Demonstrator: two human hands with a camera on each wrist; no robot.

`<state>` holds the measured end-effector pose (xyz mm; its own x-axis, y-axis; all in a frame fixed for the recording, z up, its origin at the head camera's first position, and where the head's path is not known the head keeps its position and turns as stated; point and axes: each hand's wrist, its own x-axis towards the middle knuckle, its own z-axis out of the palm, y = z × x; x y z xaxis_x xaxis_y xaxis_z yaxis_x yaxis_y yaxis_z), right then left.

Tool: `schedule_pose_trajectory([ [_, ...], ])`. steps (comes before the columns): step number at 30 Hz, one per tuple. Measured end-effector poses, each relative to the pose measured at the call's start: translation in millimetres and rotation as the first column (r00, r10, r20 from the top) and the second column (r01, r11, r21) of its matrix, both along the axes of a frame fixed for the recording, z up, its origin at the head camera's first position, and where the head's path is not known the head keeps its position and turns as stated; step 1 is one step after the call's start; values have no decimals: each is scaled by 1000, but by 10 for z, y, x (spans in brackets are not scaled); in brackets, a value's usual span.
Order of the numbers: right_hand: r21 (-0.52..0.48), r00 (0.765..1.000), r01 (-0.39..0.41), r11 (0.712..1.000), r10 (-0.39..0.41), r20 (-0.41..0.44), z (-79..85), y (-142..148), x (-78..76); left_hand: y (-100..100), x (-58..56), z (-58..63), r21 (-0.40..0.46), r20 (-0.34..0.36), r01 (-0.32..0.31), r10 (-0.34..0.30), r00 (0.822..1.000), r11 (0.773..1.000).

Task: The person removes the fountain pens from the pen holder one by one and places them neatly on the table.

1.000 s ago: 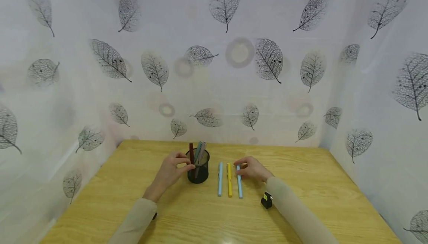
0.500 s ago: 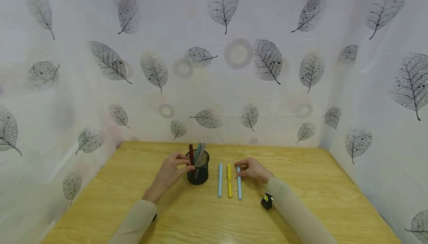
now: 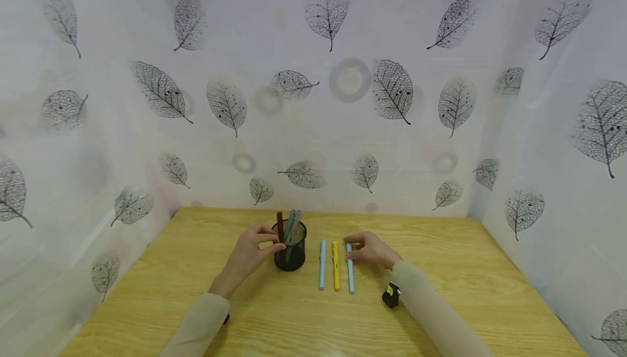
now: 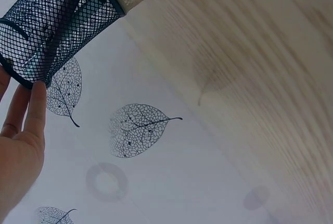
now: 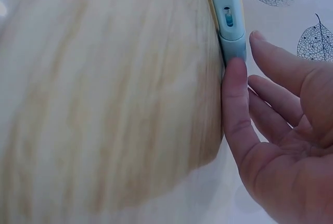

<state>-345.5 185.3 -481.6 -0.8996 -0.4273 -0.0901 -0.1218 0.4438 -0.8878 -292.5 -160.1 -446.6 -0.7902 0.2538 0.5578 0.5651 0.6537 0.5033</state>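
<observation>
My left hand [image 3: 251, 252] holds the left side of a black mesh pen holder [image 3: 295, 260] near its rim. A dark red pen [image 3: 280, 223], a teal pen [image 3: 290, 221] and a greyish pen [image 3: 296, 222] stand in it. In the left wrist view, fingertips [image 4: 37, 91] touch the rim of the mesh. On the table my right hand [image 3: 374, 250] pinches the far end of a light blue pen [image 3: 351, 279], with a fingertip against that end in the right wrist view. Left of it lie a yellow pen [image 3: 336, 270] and another light blue pen [image 3: 322, 267], roughly parallel.
A wooden table [image 3: 294, 324] bears everything. Behind and on both sides hangs a pale curtain [image 3: 313, 128] printed with dark leaves. A small black device [image 3: 391, 295] with a yellow-green mark sits at the right wrist.
</observation>
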Motion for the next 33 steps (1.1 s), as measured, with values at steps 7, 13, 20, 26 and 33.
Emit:
schedule_pose_trajectory([
  [7, -18, 998, 62, 998, -62, -22, 16, 0, 0, -6, -1, -8, 6, -40, 28, -28, 999, 1000],
  [13, -26, 995, 79, 996, -81, -60, 47, -9, -25, -7, -7, -21, 4, -37, 26, -26, 999, 1000],
  [20, -45, 983, 82, 996, -88, -162, 88, -98, -36, -9, -11, -19, -1, -40, 24, -24, 999, 1000],
  [26, -204, 983, 51, 978, -85, -162, 104, -199, -58, -7, -6, 1, 7, -44, 30, -30, 999, 1000],
  [33, -226, 982, -6, 974, -37, -187, 94, -354, -64, -3, 3, -6, 13, -33, 34, -34, 999, 999],
])
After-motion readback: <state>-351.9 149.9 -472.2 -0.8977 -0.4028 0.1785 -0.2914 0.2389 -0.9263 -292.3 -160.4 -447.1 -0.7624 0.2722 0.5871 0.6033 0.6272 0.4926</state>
